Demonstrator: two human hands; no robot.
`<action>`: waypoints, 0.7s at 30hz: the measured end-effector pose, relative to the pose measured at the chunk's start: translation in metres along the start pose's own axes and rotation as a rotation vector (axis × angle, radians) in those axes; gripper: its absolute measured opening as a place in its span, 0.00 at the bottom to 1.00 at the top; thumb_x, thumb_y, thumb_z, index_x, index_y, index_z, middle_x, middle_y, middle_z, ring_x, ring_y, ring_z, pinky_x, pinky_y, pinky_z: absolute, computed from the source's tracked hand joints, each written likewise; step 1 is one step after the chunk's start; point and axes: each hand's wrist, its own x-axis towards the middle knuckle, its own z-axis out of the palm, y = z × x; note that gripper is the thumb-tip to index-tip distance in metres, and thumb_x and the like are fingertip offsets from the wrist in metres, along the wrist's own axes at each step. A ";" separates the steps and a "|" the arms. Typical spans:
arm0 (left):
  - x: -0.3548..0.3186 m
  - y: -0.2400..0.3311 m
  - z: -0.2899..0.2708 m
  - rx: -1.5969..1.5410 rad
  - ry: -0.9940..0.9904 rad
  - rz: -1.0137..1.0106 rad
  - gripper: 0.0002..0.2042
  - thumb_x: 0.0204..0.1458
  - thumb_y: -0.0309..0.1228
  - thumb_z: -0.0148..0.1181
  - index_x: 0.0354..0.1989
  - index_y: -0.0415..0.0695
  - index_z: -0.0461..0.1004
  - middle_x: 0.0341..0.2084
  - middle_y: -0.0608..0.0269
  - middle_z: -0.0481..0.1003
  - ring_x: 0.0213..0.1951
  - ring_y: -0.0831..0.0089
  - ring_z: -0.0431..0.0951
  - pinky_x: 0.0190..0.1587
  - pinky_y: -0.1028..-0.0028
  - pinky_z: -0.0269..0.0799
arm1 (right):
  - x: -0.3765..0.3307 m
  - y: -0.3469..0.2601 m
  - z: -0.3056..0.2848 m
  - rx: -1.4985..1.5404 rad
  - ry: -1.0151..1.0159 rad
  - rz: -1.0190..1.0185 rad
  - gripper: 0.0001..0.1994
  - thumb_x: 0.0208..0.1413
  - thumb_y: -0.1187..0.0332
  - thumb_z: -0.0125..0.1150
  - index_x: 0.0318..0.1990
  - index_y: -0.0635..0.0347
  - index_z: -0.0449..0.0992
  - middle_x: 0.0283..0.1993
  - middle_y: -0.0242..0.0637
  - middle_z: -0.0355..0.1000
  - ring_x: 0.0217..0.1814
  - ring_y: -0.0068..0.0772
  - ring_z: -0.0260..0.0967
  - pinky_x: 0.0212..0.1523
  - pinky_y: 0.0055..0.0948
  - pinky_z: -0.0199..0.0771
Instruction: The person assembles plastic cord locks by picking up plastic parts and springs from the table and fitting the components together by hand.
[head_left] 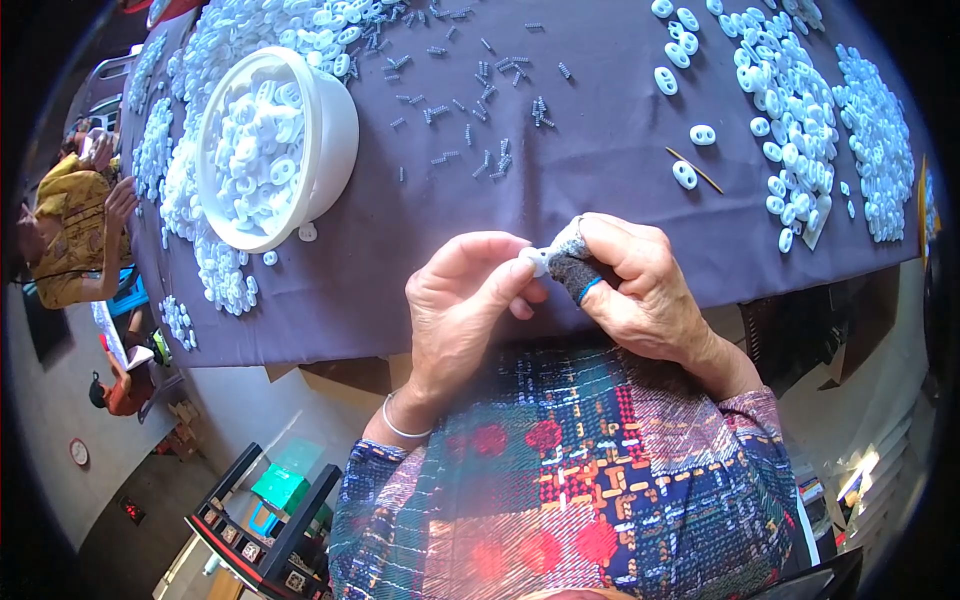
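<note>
Close to the table's near edge, my two hands meet over a small white plastic piece [536, 260]. My left hand [450, 300], with a bangle at the wrist, pinches it between thumb and fingertips. My right hand [650, 290] wears grey finger covers [574, 272] on thumb and finger, pressed against the piece from the right. Whatever lies between the right fingertips is hidden. Beyond them, small coiled metal springs [541, 111] lie scattered. White two-hole oval plastic pieces [684, 175] rest to the right, beside a thin wooden stick [694, 170].
A white tub [335, 140] full of white plastic parts tilts toward the left, with heaps of parts [225, 280] around it. More two-hole pieces [790, 110] and small white parts [875, 140] pile up at right. Another person [80, 230] sits past the table's left edge.
</note>
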 end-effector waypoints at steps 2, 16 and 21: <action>0.000 0.001 0.001 0.038 0.015 -0.043 0.06 0.53 0.22 0.57 0.39 0.35 0.73 0.28 0.59 0.77 0.26 0.78 0.76 0.29 0.80 0.73 | 0.000 0.001 0.000 -0.004 -0.001 0.005 0.04 0.45 0.80 0.54 0.31 0.68 0.71 0.26 0.41 0.66 0.28 0.35 0.65 0.30 0.29 0.63; -0.004 -0.002 -0.002 0.089 -0.024 0.048 0.06 0.55 0.23 0.57 0.38 0.35 0.73 0.28 0.62 0.76 0.26 0.80 0.76 0.29 0.82 0.73 | 0.003 0.000 0.002 0.016 -0.036 0.001 0.03 0.46 0.82 0.52 0.30 0.69 0.70 0.26 0.42 0.66 0.28 0.38 0.65 0.31 0.30 0.64; -0.004 -0.003 -0.005 0.098 -0.019 0.070 0.05 0.55 0.23 0.57 0.38 0.35 0.73 0.28 0.62 0.76 0.26 0.79 0.76 0.29 0.81 0.74 | 0.004 -0.001 0.002 0.006 -0.052 0.011 0.04 0.46 0.82 0.52 0.31 0.69 0.71 0.27 0.42 0.67 0.29 0.38 0.66 0.31 0.29 0.65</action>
